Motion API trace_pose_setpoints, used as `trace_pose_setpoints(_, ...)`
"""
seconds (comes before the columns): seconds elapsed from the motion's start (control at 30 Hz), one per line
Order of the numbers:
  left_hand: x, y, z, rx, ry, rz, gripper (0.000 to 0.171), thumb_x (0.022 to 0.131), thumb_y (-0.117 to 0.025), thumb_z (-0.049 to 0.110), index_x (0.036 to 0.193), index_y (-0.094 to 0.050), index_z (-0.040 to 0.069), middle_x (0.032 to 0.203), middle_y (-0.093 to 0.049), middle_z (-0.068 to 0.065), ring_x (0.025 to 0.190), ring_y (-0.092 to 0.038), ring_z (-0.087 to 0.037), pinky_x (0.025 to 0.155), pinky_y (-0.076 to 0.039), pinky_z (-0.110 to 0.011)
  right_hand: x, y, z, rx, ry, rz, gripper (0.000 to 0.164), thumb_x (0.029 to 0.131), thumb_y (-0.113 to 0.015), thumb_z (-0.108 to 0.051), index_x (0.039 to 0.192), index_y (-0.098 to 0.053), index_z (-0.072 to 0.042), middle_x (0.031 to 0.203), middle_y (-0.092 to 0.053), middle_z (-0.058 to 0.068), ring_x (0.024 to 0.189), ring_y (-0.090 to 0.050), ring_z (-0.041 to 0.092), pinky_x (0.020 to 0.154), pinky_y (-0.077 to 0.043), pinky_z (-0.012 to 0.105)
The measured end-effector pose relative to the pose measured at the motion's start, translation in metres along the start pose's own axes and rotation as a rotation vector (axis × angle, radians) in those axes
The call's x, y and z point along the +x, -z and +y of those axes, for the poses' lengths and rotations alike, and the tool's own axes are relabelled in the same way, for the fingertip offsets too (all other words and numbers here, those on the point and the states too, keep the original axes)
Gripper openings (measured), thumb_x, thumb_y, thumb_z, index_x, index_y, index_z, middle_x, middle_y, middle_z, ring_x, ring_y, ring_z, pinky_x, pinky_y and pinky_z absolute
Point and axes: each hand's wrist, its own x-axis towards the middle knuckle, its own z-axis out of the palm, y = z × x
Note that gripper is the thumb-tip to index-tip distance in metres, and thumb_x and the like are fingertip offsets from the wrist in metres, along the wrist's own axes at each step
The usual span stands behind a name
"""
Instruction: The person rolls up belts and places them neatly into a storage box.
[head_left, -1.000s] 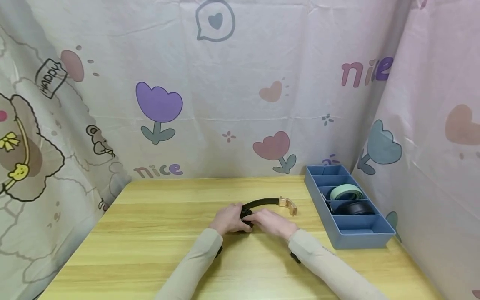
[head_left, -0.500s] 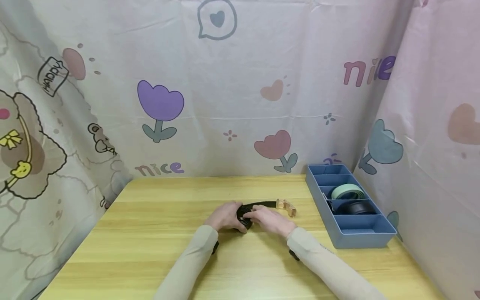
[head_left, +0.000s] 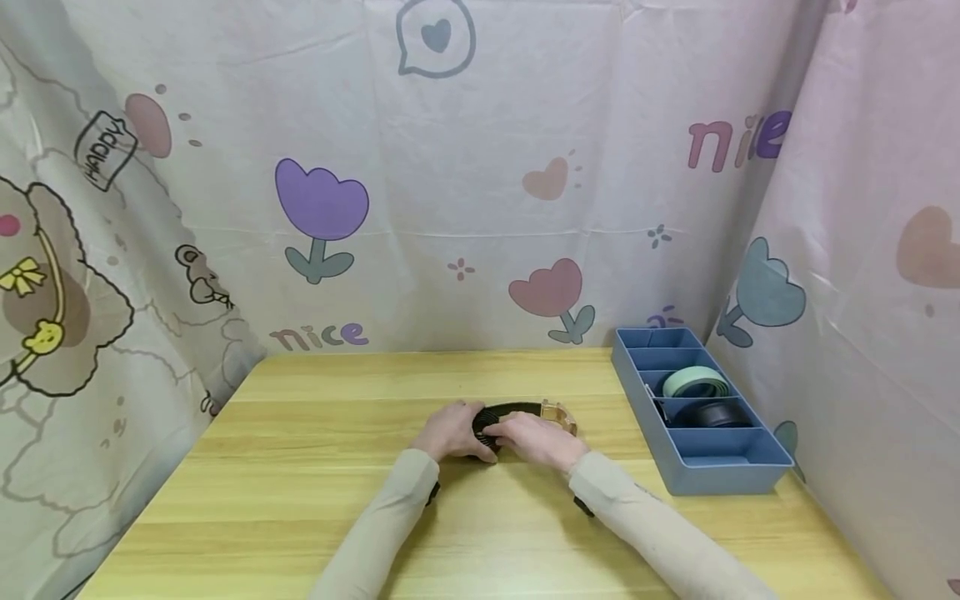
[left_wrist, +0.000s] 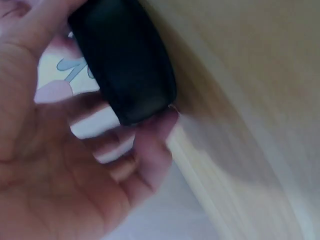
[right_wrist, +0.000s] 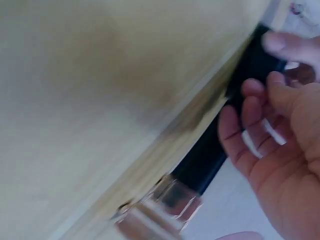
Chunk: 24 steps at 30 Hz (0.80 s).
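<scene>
A black belt stands on edge on the wooden table, most of it wound into a coil (head_left: 484,425). Its short unrolled end runs right to a gold buckle (head_left: 558,415). My left hand (head_left: 447,431) grips the coil from the left, fingers behind and thumb in front. In the left wrist view the smooth outer side of the coil (left_wrist: 127,62) sits between thumb and fingers. My right hand (head_left: 538,441) holds the coil's right side with curled fingers. The right wrist view shows the loose strap (right_wrist: 202,160) passing beside these fingers down to the buckle.
A blue divided box (head_left: 675,467) stands on the table (head_left: 300,500) at the right. One compartment holds a rolled mint-green belt (head_left: 693,382), the one nearer a rolled black belt (head_left: 712,415). Patterned curtains (head_left: 450,208) hang behind and at both sides.
The unrolled end has become shorter and the gold buckle has moved left, closer to the coil. Both hands stay at the coil, having shifted slightly left.
</scene>
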Motion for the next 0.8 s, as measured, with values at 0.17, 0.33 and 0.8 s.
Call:
trace_pose_setpoints(0.17, 0.001, 0.005, -0.005, -0.040, -0.053, -0.079, 0.081, 0.064, -0.089, 0.034, 0.134, -0.054, 0.012, 0.111, -0.059, -0.007, 0.093, -0.057, -0.020, 0.087, -0.049, -0.040, 0.002, -0.001, 0.009, 0.011, 0.025, -0.023, 0.026, 0.099, -0.057, -0.018, 0.123, -0.067, -0.023, 0.117, -0.069, -0.004, 0.109, -0.064, 0.012, 0.096, -0.050, 0.030)
trace_pose_setpoints(0.33, 0.000, 0.003, 0.000, -0.058, 0.054, -0.053, 0.089, 0.065, -0.088, 0.043, 0.140, -0.050, 0.017, 0.116, -0.056, -0.011, 0.094, -0.056, -0.024, 0.085, -0.050, -0.045, 0.001, 0.000, 0.013, 0.002, -0.038, -0.035, 0.034, 0.100, -0.055, -0.014, 0.130, -0.063, -0.028, 0.128, -0.065, -0.006, 0.118, -0.061, 0.015, 0.098, -0.049, 0.034)
trace_pose_setpoints(0.8, 0.004, -0.005, 0.007, 0.045, 0.054, 0.037, 0.090, 0.065, -0.082, 0.060, 0.136, -0.054, 0.012, 0.115, -0.061, -0.015, 0.098, -0.060, -0.029, 0.087, -0.051, -0.046, -0.005, -0.005, 0.004, -0.017, -0.126, -0.016, 0.036, 0.102, -0.052, -0.021, 0.138, -0.056, -0.025, 0.133, -0.062, 0.004, 0.123, -0.058, 0.023, 0.102, -0.045, 0.051)
